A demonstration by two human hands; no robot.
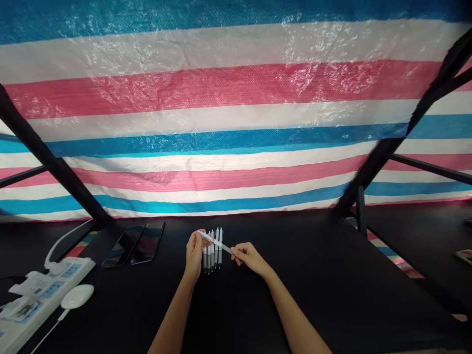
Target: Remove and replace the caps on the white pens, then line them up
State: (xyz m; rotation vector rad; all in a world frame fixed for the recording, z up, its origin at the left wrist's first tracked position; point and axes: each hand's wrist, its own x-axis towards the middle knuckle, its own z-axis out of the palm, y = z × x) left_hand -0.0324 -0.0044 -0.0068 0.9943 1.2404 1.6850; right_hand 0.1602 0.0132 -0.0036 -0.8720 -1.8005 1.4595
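Observation:
A white pen [217, 242] with a paler grip section is held between my two hands, slanting down to the right. My left hand [193, 252] is closed on its upper end. The fingertips of my right hand [249, 256] pinch its lower end. Beneath it, several white pens [212, 259] with grey grips and dark tips lie side by side on the black table [236, 305], tips toward me. The held pen and my left fingers cover part of them.
Two dark phones [123, 246] [148, 243] lie to the left. Nearer on that side are a white power strip [68, 278] with plugged-in chargers and a white rounded device [77, 296] on a cable. Striped sheeting [221, 118] hangs behind, between black frame bars [391, 142].

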